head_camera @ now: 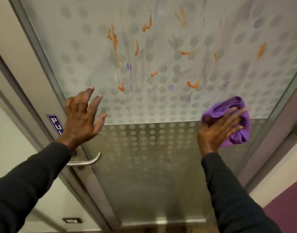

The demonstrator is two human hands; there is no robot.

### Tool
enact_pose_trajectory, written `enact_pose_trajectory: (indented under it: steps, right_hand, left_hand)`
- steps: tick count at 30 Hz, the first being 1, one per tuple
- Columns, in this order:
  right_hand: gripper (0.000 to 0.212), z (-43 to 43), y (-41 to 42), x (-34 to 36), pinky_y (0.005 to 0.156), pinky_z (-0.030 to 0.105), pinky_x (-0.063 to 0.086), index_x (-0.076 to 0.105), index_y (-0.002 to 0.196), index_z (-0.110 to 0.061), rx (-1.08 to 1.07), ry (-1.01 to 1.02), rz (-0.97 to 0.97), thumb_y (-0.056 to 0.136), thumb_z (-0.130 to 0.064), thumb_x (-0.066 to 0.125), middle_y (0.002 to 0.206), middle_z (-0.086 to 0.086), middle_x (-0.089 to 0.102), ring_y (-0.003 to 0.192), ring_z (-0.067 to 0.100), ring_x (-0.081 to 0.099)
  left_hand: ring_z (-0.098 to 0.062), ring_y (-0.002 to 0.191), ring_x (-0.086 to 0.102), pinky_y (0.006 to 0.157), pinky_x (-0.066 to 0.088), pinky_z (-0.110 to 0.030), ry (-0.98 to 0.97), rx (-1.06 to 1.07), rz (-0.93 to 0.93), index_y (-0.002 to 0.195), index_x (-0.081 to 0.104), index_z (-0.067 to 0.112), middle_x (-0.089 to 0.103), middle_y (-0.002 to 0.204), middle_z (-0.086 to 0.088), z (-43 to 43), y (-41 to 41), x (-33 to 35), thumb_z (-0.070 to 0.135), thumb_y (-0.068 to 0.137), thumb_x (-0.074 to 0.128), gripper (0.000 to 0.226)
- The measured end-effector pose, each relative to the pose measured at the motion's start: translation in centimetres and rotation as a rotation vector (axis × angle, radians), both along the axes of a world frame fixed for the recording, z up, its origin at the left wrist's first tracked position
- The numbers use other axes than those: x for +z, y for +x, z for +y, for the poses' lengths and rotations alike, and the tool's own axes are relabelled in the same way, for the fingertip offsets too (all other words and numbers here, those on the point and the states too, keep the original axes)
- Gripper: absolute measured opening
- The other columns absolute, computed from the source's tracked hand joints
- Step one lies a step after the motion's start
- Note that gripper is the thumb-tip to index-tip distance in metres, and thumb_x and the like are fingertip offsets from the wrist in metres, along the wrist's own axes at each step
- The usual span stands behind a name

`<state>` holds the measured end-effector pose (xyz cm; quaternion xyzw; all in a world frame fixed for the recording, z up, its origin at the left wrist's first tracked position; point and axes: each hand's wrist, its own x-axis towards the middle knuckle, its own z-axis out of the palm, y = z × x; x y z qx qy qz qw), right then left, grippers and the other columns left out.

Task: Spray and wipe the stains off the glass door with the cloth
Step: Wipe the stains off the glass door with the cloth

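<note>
A person's right hand (218,126) presses a soft, bunched purple cloth (231,118) against the frosted, dotted glass door (161,101), fingers spread over it, apparently damp. Left hand (82,120) hovers open. Orange and purple stains (114,41) sit above the cloth.

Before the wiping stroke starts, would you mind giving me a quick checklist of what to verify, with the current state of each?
1. Cloth in hand: ok. The right hand presses the purple cloth flat on the glass door.
2. Cloth on a stain: not ok. It sits low right, below the orange stains and purple stains.
3. Glass wetted: ok, drip streaks run down the pane.
4. Left hand out of the wiping path: ok, open near the frame.
5. Spray bottle within reach: cannot tell, none in view.
6. Door steady: cannot tell; the handle is unheld.
</note>
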<state>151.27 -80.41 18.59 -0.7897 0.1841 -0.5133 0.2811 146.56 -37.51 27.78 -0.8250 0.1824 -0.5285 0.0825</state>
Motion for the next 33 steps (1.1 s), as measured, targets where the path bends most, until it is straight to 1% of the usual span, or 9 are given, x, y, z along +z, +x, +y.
enact_pose_trajectory:
  steps: [4, 8, 12, 17, 20, 23, 27, 30, 33]
  right_hand:
    - [0.086, 1.8, -0.3, -1.3, 0.121, 0.061, 0.019, 0.009, 0.162, -0.003, -0.015, 0.523, -0.06, 0.101, -0.063, 0.021, 0.17, 0.021, 0.005, 0.156, 0.035, 0.017]
    - [0.084, 9.1, -0.5, -3.0, 0.119, 0.059, 0.02, 0.006, 0.161, 0.002, -0.037, 0.673, -0.009, 0.102, -0.056, 0.025, 0.17, 0.021, -0.001, 0.157, 0.035, 0.014]
    - [0.091, 21.6, -3.1, -5.1, 0.121, 0.062, 0.018, 0.009, 0.159, 0.005, 0.137, 0.497, 0.162, 0.099, -0.062, 0.025, 0.165, 0.034, 0.008, 0.153, 0.046, 0.016]
    - [0.076, 31.7, -6.2, -9.8, 0.118, 0.065, 0.022, 0.02, 0.156, -0.002, 0.371, -0.15, 0.239, 0.099, -0.051, 0.034, 0.165, 0.034, -0.004, 0.144, 0.053, 0.031]
    - [0.077, 30.8, -5.9, -9.4, 0.112, 0.068, 0.032, 0.017, 0.159, -0.006, 0.344, -0.291, 0.169, 0.097, -0.048, 0.037, 0.167, 0.028, -0.002, 0.143, 0.048, 0.04]
    - [0.092, 26.2, -4.3, -6.5, 0.121, 0.069, 0.011, -0.005, 0.162, -0.016, 0.375, -0.402, 0.081, 0.095, -0.043, 0.051, 0.169, 0.018, -0.013, 0.151, 0.038, 0.013]
    - [0.071, 17.3, -0.5, 1.6, 0.122, 0.064, 0.002, 0.014, 0.16, -0.013, 0.133, -0.103, -0.073, 0.1, -0.042, 0.04, 0.164, 0.03, 0.016, 0.149, 0.045, 0.023]
    - [0.078, 10.8, 0.8, 5.7, 0.123, 0.06, 0.013, 0.021, 0.16, -0.008, -0.04, 0.051, -0.119, 0.102, -0.06, 0.021, 0.165, 0.028, 0.02, 0.152, 0.039, 0.026]
    - [0.079, 8.3, 1.1, 8.2, 0.122, 0.055, 0.023, 0.018, 0.162, -0.013, -0.127, 0.241, -0.149, 0.099, -0.06, 0.028, 0.169, 0.018, 0.018, 0.152, 0.035, 0.029]
  left_hand:
    - [-0.036, 0.132, 0.036, 0.103, 0.031, -0.054, 0.126, 0.014, -0.048, 0.146, 0.045, 0.011, 0.03, 0.156, -0.017, 1.5, 0.9, 0.3, 0.047, 0.093, 0.055, 0.065]
    - [-0.035, 0.131, 0.037, 0.101, 0.032, -0.052, 0.185, 0.006, -0.067, 0.147, 0.045, 0.011, 0.03, 0.155, -0.017, 1.9, 1.2, 0.7, 0.047, 0.092, 0.057, 0.067]
    - [-0.034, 0.132, 0.037, 0.1, 0.034, -0.052, 0.198, -0.014, -0.071, 0.148, 0.043, 0.012, 0.03, 0.155, -0.017, 2.1, 1.2, 0.9, 0.043, 0.093, 0.056, 0.065]
    - [-0.034, 0.131, 0.038, 0.1, 0.034, -0.051, 0.212, -0.019, -0.082, 0.149, 0.043, 0.012, 0.03, 0.156, -0.017, 2.2, 1.1, 1.1, 0.037, 0.094, 0.054, 0.061]
    - [-0.033, 0.131, 0.039, 0.101, 0.033, -0.05, 0.226, -0.024, -0.09, 0.15, 0.042, 0.013, 0.03, 0.157, -0.016, 2.4, 1.0, 1.2, 0.037, 0.095, 0.052, 0.061]
    - [-0.032, 0.131, 0.039, 0.102, 0.032, -0.049, 0.231, -0.026, -0.105, 0.149, 0.044, 0.013, 0.032, 0.156, -0.015, 2.4, 1.1, 1.2, 0.036, 0.095, 0.052, 0.06]
    - [-0.032, 0.129, 0.04, 0.101, 0.032, -0.049, 0.228, -0.035, -0.123, 0.148, 0.046, 0.012, 0.032, 0.156, -0.015, 2.4, 1.3, 1.2, 0.036, 0.095, 0.052, 0.059]
    - [-0.032, 0.128, 0.04, 0.1, 0.032, -0.049, 0.223, -0.042, -0.13, 0.148, 0.047, 0.011, 0.033, 0.155, -0.016, 2.4, 1.5, 1.0, 0.037, 0.094, 0.051, 0.059]
    - [-0.032, 0.128, 0.041, 0.101, 0.032, -0.049, 0.217, -0.04, -0.141, 0.148, 0.046, 0.012, 0.035, 0.155, -0.015, 2.3, 1.6, 1.0, 0.037, 0.094, 0.051, 0.059]
